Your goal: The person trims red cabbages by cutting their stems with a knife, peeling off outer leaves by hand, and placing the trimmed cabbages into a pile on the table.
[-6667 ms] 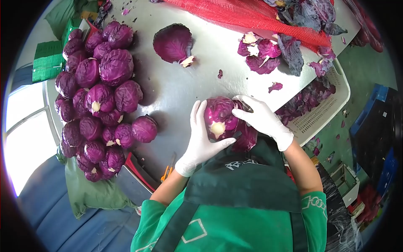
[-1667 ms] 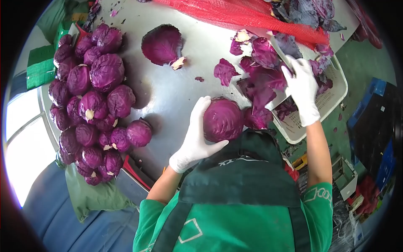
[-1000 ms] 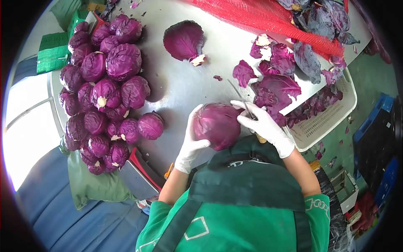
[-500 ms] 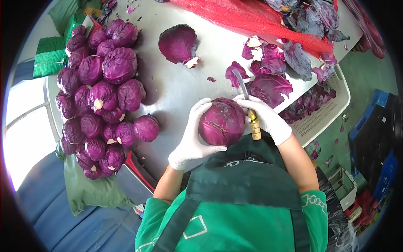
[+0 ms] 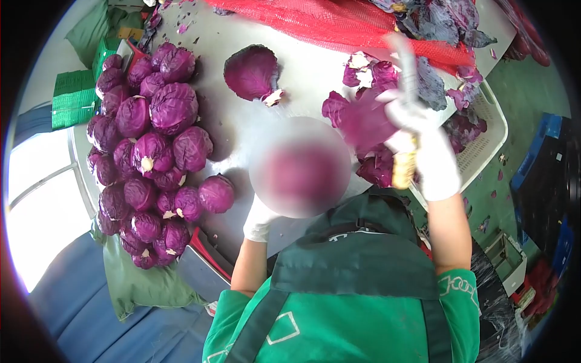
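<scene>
A red cabbage (image 5: 305,172) sits in front of me, smeared by a round blur that hides its details. My left hand (image 5: 260,219), in a white glove, holds it from the lower left, its fingers lost in the blur. Off to the right, my gloved right hand (image 5: 433,154) is blurred by motion. It grips a curved knife (image 5: 404,166) by its yellowish handle, the blade pointing up and away. A loose purple cabbage leaf (image 5: 366,121) appears blurred beside the fingers; whether they hold it I cannot tell.
Several red cabbages (image 5: 173,109) are piled along the left. One large leaf (image 5: 251,72) lies on the metal table (image 5: 315,75). Trimmed leaves lie at the right, near red mesh netting (image 5: 315,21). A white perforated crate (image 5: 493,136) stands beyond the table's right edge.
My right hand has moved right, away from the cabbage, carrying the knife. A blurred leaf now shows beside it. The cabbage and my left hand have shifted slightly left.
</scene>
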`<state>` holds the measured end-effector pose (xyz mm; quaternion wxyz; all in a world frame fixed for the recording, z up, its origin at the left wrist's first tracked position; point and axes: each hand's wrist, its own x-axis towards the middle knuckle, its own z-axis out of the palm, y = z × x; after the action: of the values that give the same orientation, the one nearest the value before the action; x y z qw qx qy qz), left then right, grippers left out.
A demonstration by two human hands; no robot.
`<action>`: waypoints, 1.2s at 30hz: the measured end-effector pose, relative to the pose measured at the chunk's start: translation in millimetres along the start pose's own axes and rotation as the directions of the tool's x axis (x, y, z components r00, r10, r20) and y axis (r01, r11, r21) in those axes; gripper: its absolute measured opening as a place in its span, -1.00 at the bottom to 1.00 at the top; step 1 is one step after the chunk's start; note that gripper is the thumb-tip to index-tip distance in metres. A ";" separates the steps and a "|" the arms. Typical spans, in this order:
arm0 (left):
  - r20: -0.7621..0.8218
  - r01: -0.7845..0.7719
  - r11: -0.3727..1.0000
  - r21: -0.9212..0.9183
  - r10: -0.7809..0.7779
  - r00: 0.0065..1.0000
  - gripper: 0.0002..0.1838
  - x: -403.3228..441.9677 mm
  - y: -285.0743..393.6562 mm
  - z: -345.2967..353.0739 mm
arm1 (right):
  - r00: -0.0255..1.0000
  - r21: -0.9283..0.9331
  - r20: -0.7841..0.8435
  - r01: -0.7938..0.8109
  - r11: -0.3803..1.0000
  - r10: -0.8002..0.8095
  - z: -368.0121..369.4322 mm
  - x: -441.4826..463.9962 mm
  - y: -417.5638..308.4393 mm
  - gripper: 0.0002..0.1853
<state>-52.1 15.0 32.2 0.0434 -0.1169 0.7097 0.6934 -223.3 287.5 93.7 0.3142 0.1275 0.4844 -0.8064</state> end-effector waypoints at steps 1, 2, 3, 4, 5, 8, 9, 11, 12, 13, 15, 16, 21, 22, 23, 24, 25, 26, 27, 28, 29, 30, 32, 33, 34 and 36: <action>-0.002 0.018 0.998 0.066 -0.018 1.000 0.44 2.6 8.3 2.6 | 1.000 -0.004 0.012 -0.005 1.000 0.005 -14.8 1.2 -22.0 -0.67; -0.006 0.069 0.992 0.102 -0.069 0.998 0.40 3.5 19.5 9.9 | 0.975 -0.254 -0.096 0.170 0.952 -0.200 -25.9 13.7 -18.5 -0.62; 0.001 0.038 0.981 0.189 -0.039 0.999 0.35 7.7 24.4 16.7 | 0.898 -0.503 -0.146 0.294 0.813 -0.416 -34.9 26.3 -3.7 -0.58; 0.008 0.006 0.961 0.276 -0.008 1.000 0.30 11.4 28.6 23.3 | 0.899 -0.670 -0.209 0.155 0.726 -0.385 -43.7 22.9 26.6 -0.59; 0.015 -0.026 0.933 0.360 0.022 1.000 0.24 15.4 33.2 30.0 | 0.960 -0.770 -0.107 0.085 0.633 -0.259 -31.8 16.4 30.1 -0.63; 0.020 -0.129 0.820 0.558 0.142 0.990 0.20 19.4 30.3 43.8 | 0.958 -0.669 0.107 0.267 0.694 -0.266 2.3 -9.1 91.9 -0.50; 0.022 -0.159 0.772 0.616 0.185 0.982 0.19 21.1 28.2 48.0 | 0.948 -0.674 0.137 0.303 0.674 -0.288 7.1 -9.3 103.3 -0.43; -0.039 -0.129 0.736 0.664 0.206 0.978 0.20 20.6 24.9 60.8 | 0.936 -0.687 0.138 0.325 0.649 -0.323 10.9 -6.9 117.6 -0.35; -0.028 -0.117 0.733 0.670 0.183 0.983 0.20 18.5 29.1 62.9 | 0.936 -0.697 0.108 0.311 0.646 -0.335 9.9 -4.4 120.7 -0.34; -0.014 -0.116 0.727 0.677 0.170 0.985 0.21 17.8 31.6 64.9 | 0.953 -0.708 0.063 0.252 0.659 -0.297 6.1 1.6 115.1 -0.34; 0.061 -0.136 0.736 0.663 0.128 0.990 0.21 20.2 36.8 62.3 | 0.968 -0.592 0.000 0.203 0.780 -0.252 -13.4 16.3 120.1 -0.46; 0.112 -0.159 0.745 0.648 0.114 0.987 0.21 22.5 39.3 58.0 | 0.966 -0.610 -0.021 0.192 0.769 -0.258 -21.7 22.2 118.1 -0.52; 0.264 -0.438 0.612 0.658 0.357 0.896 0.20 51.2 8.5 59.6 | 0.921 -0.785 0.006 0.246 0.569 -0.390 -38.7 15.1 95.7 -0.54; 0.255 -0.438 0.622 0.649 0.364 0.896 0.21 56.1 9.5 65.8 | 0.872 -0.849 0.096 0.324 0.418 -0.480 -39.3 9.1 90.5 -0.51; 0.246 -0.438 0.632 0.640 0.371 0.895 0.21 60.9 10.6 71.9 | 0.814 -0.888 0.195 0.383 0.254 -0.546 -39.9 1.7 86.9 -0.48; 0.195 -0.351 0.724 0.595 0.294 0.936 0.22 62.9 14.8 80.0 | 0.805 -0.924 0.241 0.362 0.128 -0.542 -40.9 -6.5 84.5 -0.43; 0.215 -0.385 0.697 0.606 0.322 0.922 0.22 64.7 14.3 82.6 | 0.882 -0.953 0.171 0.261 0.152 -0.439 -34.2 -21.7 76.6 -0.42; 0.235 -0.418 0.668 0.616 0.351 0.907 0.22 66.5 13.9 85.1 | 0.881 -0.965 0.207 0.257 0.062 -0.426 -33.6 -28.3 77.8 -0.40; 0.254 -0.450 0.639 0.625 0.378 0.890 0.23 68.2 13.6 87.8 | 0.880 -0.967 0.242 0.254 -0.025 -0.410 -32.3 -32.9 78.4 -0.39; 0.313 -0.530 0.548 0.647 0.443 0.840 0.22 70.3 13.3 87.5 | 0.831 -0.941 0.328 0.329 -0.078 -0.449 -29.8 -37.0 76.4 -0.34; 0.316 -0.529 0.560 0.638 0.436 0.842 0.21 70.6 15.0 88.2 | 0.861 -0.945 0.327 0.298 -0.134 -0.390 -24.6 -42.0 73.4 -0.31; 0.320 -0.528 0.571 0.628 0.430 0.845 0.19 70.9 16.7 89.0 | 0.859 -0.941 0.337 0.293 -0.169 -0.385 -22.9 -42.2 76.2 -0.31; 0.307 -0.503 0.595 0.627 0.404 0.861 0.16 72.2 17.1 90.1 | 0.861 -0.941 0.334 0.280 -0.191 -0.384 -22.4 -39.9 80.5 -0.31; 0.270 -0.452 0.618 0.643 0.369 0.889 0.15 73.3 17.6 92.3 | 0.865 -0.945 0.323 0.275 -0.176 -0.384 -23.2 -36.3 81.2 -0.31; 0.233 -0.399 0.640 0.657 0.332 0.914 0.13 74.3 18.3 94.6 | 0.873 -0.949 0.307 0.252 -0.187 -0.379 -21.1 -33.7 79.5 -0.32; 0.111 -0.230 0.690 0.687 0.213 0.971 0.11 74.9 23.3 101.8 | 0.894 -0.954 0.264 0.188 -0.232 -0.363 -11.6 -30.4 72.1 -0.37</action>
<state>-140.1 108.6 34.7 0.0082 0.0019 0.9258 0.3778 -155.5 285.2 52.9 0.0817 -0.2190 0.9524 -0.1955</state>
